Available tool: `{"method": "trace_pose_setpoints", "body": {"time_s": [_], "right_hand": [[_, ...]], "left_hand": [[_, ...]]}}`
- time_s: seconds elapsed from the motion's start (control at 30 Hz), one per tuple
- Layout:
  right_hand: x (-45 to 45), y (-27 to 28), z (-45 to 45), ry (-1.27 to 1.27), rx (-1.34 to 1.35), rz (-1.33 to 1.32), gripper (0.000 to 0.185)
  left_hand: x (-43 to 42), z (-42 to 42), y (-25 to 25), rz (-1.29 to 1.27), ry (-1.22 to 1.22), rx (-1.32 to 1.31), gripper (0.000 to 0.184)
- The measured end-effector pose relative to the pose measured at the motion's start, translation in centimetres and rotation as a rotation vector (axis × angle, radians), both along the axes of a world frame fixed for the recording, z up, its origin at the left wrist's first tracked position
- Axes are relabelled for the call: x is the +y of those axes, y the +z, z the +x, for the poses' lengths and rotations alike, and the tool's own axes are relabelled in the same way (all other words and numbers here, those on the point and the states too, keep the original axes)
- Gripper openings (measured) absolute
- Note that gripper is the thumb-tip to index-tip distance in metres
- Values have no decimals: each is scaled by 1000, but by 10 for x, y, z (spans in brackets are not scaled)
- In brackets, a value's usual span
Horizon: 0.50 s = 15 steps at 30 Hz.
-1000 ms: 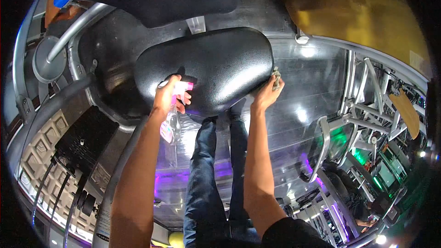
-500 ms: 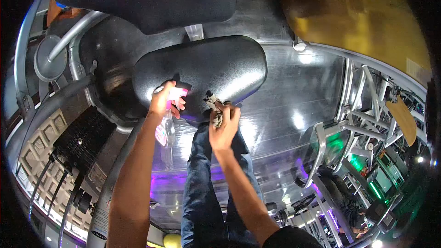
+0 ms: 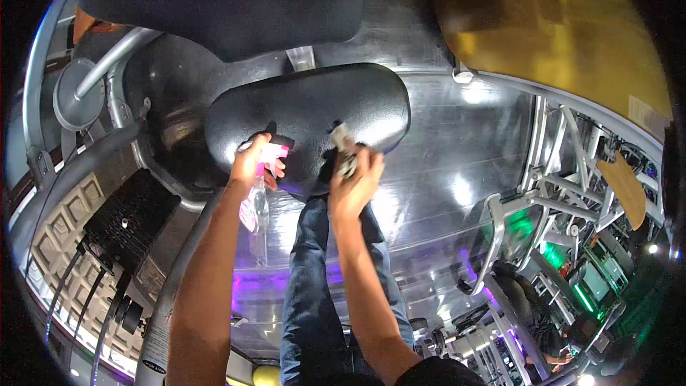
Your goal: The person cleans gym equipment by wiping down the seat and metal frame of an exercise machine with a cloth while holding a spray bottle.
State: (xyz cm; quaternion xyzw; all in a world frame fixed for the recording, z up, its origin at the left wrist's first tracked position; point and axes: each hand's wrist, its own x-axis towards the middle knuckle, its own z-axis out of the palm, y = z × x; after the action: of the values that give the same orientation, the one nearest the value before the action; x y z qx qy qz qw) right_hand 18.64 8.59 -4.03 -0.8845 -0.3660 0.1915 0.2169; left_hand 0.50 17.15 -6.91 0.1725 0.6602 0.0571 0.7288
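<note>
My left hand [image 3: 251, 162] is wrapped round the pink and white head of a clear spray bottle [image 3: 256, 204], which hangs over the near left edge of a black padded seat [image 3: 307, 104]. In my right hand [image 3: 357, 186] is a crumpled light cloth [image 3: 344, 146], pinched between the fingers above the seat's near edge, right of the bottle. Whether the cloth touches the padding I cannot tell. Light glares off the seat's right part.
A large black pad [image 3: 229, 7] lies beyond the seat. Metal frame tubes and a weight stack [image 3: 132, 218] stand at the left. A yellow panel [image 3: 543, 36] fills the upper right, with gym machines [image 3: 572, 193] below. Another person's hand [image 3: 561, 359] shows at the lower right.
My right hand with the cloth has moved from the seat's right end inward to its near edge, then slightly right and away from me. My left hand still holds the bottle.
</note>
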Motion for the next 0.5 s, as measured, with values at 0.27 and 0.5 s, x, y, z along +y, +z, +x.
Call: {"method": "trace_pose_setpoints", "body": {"time_s": [0.27, 0.5], "right_hand": [[-60, 13, -20, 238, 309, -22, 36], [-102, 6, -9, -21, 866, -46, 21]], "left_hand": [[1, -2, -4, 17, -20, -17, 64], [-4, 3, -5, 120, 39, -54, 60]]}}
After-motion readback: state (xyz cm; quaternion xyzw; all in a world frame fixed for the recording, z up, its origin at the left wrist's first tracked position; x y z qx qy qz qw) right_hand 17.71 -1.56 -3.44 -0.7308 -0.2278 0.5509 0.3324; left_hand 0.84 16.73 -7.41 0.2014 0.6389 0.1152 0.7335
